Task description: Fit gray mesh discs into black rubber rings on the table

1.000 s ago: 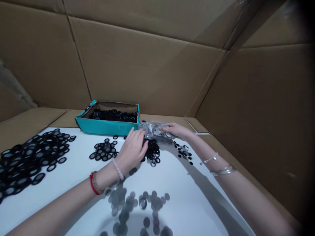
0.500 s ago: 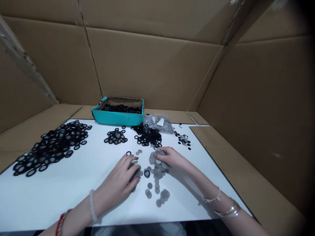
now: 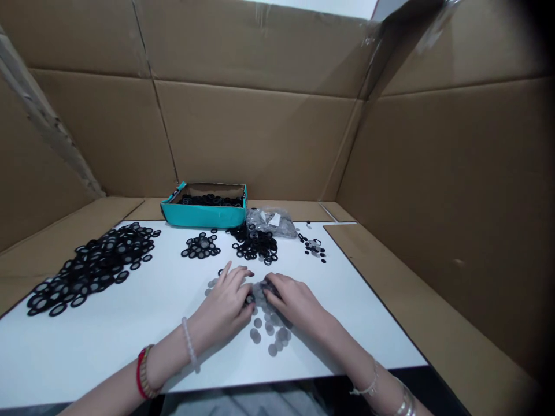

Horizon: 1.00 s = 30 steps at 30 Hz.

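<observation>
My left hand (image 3: 228, 297) is closed at thumb and forefinger on a black ring (image 3: 249, 299), low over the white table. Its other fingers are partly raised. Facing it, my right hand (image 3: 297, 297) has its fingers curled down on thin grey translucent discs (image 3: 260, 293); how many it grips is hidden. More loose grey discs (image 3: 281, 335) lie scattered between and in front of the hands, and a few show beyond my left hand. Another black ring (image 3: 220, 272) rests just past the left fingers.
A large heap of black rings with grey discs inside (image 3: 99, 263) spreads on the left. Behind the hands are a smaller such heap (image 3: 200, 246), bare black rings (image 3: 255, 245), a teal box (image 3: 203, 216), a clear bag (image 3: 273, 222) and small black pieces (image 3: 313, 247). Cardboard walls (image 3: 260, 138) surround the table.
My left hand has moved right and closed on the black ring. My right hand has come slightly nearer, among the grey discs. The view has tilted up a little.
</observation>
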### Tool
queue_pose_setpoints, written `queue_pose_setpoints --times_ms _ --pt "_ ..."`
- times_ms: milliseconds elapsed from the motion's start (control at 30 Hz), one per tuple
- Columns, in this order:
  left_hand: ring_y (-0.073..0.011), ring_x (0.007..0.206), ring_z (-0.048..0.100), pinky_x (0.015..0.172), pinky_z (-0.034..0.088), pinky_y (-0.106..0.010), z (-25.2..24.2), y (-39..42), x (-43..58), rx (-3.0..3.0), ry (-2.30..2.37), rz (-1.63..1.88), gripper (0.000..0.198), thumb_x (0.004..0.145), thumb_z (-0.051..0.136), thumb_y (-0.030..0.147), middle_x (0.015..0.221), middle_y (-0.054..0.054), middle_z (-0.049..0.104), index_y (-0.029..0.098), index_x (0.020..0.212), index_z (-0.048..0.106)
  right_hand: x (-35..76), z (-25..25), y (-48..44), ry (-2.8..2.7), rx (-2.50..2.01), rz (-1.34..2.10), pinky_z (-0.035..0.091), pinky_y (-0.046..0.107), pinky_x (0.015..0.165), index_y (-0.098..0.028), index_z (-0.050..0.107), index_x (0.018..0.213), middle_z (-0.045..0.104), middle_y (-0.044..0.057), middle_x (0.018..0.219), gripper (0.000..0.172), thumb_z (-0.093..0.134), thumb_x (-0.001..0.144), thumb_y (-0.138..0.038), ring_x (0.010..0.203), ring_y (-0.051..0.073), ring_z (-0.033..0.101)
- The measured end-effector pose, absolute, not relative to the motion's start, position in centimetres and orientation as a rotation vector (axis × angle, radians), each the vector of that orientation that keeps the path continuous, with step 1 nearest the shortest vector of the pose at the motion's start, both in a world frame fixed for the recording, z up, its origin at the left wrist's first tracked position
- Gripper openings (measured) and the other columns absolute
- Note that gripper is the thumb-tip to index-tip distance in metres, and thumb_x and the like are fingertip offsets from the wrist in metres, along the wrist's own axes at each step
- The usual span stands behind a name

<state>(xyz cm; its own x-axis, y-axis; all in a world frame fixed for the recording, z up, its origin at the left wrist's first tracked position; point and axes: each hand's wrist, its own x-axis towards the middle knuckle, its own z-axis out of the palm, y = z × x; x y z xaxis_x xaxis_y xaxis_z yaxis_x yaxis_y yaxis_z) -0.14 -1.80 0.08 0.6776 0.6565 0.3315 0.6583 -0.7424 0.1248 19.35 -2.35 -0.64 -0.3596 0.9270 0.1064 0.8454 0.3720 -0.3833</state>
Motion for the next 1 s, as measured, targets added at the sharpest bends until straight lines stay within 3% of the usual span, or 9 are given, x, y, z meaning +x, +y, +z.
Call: queue_pose_setpoints --times_ms 133,233,433,567,700,1000 --pt "-0.0285 0.114 0.042 0.106 0.022 -0.055 0.7 0.8 -2.5 -2.693 -1.202 -0.619 0.014 0.083 0.048 0.022 0.111 -0.013 0.053 0.014 0.087 0.058 18.7 -0.8 -3.1 -2.433 -1.552 0.186 0.039 0.028 0.069 -0.021 0.054 0.106 0.06 0.008 0.098 0.021 0.043 0.091 -0.031 0.091 0.023 0.054" --pt "-0.0292 0.105 0.047 0.097 0.034 -0.053 0.2 3.6 -3.9 -2.637 -1.243 -0.65 0.016 0.083 0.047 0.023 0.106 -0.013 0.054 0.014 0.083 0.06 18.4 -0.8 -3.4 -2.507 -1.513 0.12 0.042 0.031 0.072 -0.021 0.051 0.116 0.06 0.009 0.1 0.029 0.044 0.09 -0.032 0.094 0.025 0.052" --pt "-0.0274 0.1 0.049 0.09 0.04 -0.048 -1.6 7.4 -3.5 -2.64 -1.201 -0.643 0.015 0.081 0.049 0.019 0.102 -0.012 0.056 0.015 0.078 0.063 18.3 1.0 -4.2 -2.572 -1.558 0.2 0.042 0.032 0.068 -0.018 0.043 0.129 0.064 0.011 0.1 0.042 0.046 0.089 -0.033 0.092 0.027 0.056" --pt "-0.0284 0.103 0.047 0.094 0.036 -0.051 -2.0 7.3 -3.2 -2.63 -1.194 -0.66 0.015 0.08 0.049 0.016 0.104 -0.012 0.055 0.016 0.081 0.064 18.6 2.2 -4.7 -2.574 -1.619 0.263 0.039 0.029 0.06 -0.02 0.059 0.104 0.066 0.009 0.084 0.024 0.039 0.09 -0.02 0.076 0.023 0.06" --pt "-0.0283 0.104 0.046 0.095 0.035 -0.053 -1.4 5.7 -3.2 -2.649 -1.172 -0.666 0.02 0.082 0.045 0.015 0.107 -0.013 0.054 0.016 0.094 0.062 19.3 2.2 -4.4 -2.525 -1.581 0.317 0.037 0.026 0.056 -0.02 0.059 0.079 0.065 0.007 0.078 0.023 0.04 0.086 -0.011 0.068 0.02 0.06" --pt "-0.0217 0.105 0.05 0.105 0.026 -0.049 -0.8 3.0 -2.7 -2.904 -0.998 -0.516 0.028 0.088 0.038 0.012 0.104 -0.008 0.059 0.019 0.106 0.058 20.6 1.2 -2.5 -2.274 -1.291 0.584 0.042 0.023 0.07 -0.02 0.062 0.086 0.065 0.003 0.085 0.019 0.043 0.088 -0.015 0.08 0.017 0.06"
